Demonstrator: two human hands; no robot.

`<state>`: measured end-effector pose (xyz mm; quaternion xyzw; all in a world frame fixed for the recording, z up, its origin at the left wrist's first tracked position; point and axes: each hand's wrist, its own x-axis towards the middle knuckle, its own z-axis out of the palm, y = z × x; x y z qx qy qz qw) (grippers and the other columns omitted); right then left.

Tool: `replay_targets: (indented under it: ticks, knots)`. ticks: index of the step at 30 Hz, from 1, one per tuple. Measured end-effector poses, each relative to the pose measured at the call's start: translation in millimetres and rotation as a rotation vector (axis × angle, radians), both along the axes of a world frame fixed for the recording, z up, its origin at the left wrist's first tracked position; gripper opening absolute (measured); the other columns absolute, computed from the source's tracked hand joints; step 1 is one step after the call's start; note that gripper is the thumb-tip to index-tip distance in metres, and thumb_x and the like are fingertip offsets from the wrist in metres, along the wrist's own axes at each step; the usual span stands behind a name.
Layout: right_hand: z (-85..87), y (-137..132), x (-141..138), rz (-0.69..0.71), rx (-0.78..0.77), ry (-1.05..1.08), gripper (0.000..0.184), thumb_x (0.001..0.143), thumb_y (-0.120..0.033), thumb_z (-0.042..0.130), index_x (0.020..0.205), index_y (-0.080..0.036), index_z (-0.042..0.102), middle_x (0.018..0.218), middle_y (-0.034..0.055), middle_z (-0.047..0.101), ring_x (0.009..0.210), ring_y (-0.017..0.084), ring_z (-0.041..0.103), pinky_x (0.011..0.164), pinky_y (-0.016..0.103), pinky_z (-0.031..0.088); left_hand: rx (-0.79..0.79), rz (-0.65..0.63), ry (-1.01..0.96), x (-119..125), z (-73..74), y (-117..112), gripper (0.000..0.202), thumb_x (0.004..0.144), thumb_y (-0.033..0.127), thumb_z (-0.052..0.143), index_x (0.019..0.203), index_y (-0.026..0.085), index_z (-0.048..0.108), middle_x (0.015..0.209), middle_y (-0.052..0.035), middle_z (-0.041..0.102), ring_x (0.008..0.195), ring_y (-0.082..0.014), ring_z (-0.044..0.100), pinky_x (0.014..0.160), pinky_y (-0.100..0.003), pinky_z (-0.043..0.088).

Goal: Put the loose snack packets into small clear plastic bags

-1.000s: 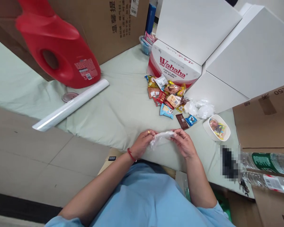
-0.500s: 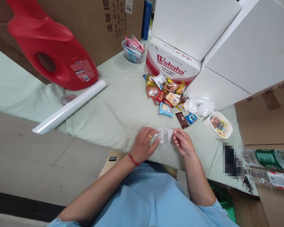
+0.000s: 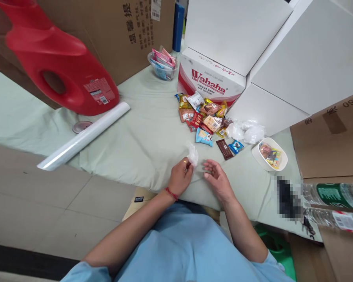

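A crumpled piece of clear plastic (image 3: 193, 154) sticks up from my left hand (image 3: 181, 175), whose thumb and fingers pinch its lower end. Just to the right, my right hand (image 3: 218, 179) is off the plastic, its fingers apart and slightly curled with nothing in them. Beyond both hands lies a pile of wrapped snacks (image 3: 212, 123) in mixed colours. A light blue snack packet (image 3: 204, 137), a dark brown packet (image 3: 224, 149) and a small blue packet (image 3: 235, 146) lie at the pile's near side. Right of the pile are crumpled clear plastic balls (image 3: 253, 134).
A white tub of small packets (image 3: 284, 159) stands right, near plastic bottles (image 3: 331, 194). Left are a white roll (image 3: 85, 135) and a red jug (image 3: 73, 78). A clear bowl of packets (image 3: 174, 73) and a Wahaha carton (image 3: 210, 78) stand at the back.
The plastic was stretched flat between both hands. My right hand has let go and opened, and the plastic is now bunched upright in my left hand.
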<state>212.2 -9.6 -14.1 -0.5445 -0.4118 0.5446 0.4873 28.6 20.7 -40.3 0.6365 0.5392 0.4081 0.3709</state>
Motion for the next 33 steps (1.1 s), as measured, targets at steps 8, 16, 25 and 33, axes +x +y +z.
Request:
replay_targets:
  ticks: [8, 16, 25, 33]
  knots:
    - [9.2, 8.3, -15.4, 0.167, 0.022, -0.045, 0.037, 0.074, -0.046, 0.087, 0.101, -0.026, 0.071, 0.099, 0.0012, 0.068, 0.091, 0.018, 0.059, 0.078, 0.028, 0.051, 0.142, 0.042, 0.053, -1.4, 11.1, -2.0, 0.02, 0.098, 0.034, 0.05, 0.089, 0.022, 0.063, 0.088, -0.0054, 0.065, 0.085, -0.02, 0.06, 0.079, -0.034, 0.046]
    - [6.0, 17.7, -7.2, 0.044, -0.182, 0.199, 0.038, 0.065, -0.044, 0.094, 0.082, -0.021, 0.07, 0.073, -0.0019, 0.064, 0.062, 0.011, 0.053, 0.059, 0.024, 0.048, -0.298, 0.074, -0.563, -10.5, 11.3, 6.9, 0.03, 0.09, 0.05, 0.059, 0.082, 0.022, 0.052, 0.071, 0.0036, 0.051, 0.063, -0.0121, 0.046, 0.063, -0.027, 0.04]
    - [-0.2, 11.0, 0.1, -0.014, -0.12, 0.111, 0.035, 0.071, -0.047, 0.09, 0.086, -0.022, 0.07, 0.076, -0.0017, 0.064, 0.063, 0.01, 0.052, 0.054, 0.02, 0.045, -0.495, 0.088, -0.94, -12.5, 10.6, 5.0, 0.041, 0.081, 0.052, 0.073, 0.083, 0.022, 0.045, 0.072, 0.0055, 0.053, 0.062, -0.0078, 0.05, 0.059, -0.022, 0.041]
    - [4.0, 18.2, -15.8, -0.11, -0.048, 0.043, 0.034, 0.072, -0.051, 0.086, 0.083, -0.024, 0.068, 0.064, -0.0054, 0.055, 0.056, 0.01, 0.045, 0.052, 0.021, 0.04, -0.524, 0.146, -0.871, -7.7, 13.0, 1.7, 0.043, 0.083, 0.057, 0.068, 0.086, 0.024, 0.041, 0.065, 0.01, 0.034, 0.051, -0.0064, 0.028, 0.046, -0.019, 0.023]
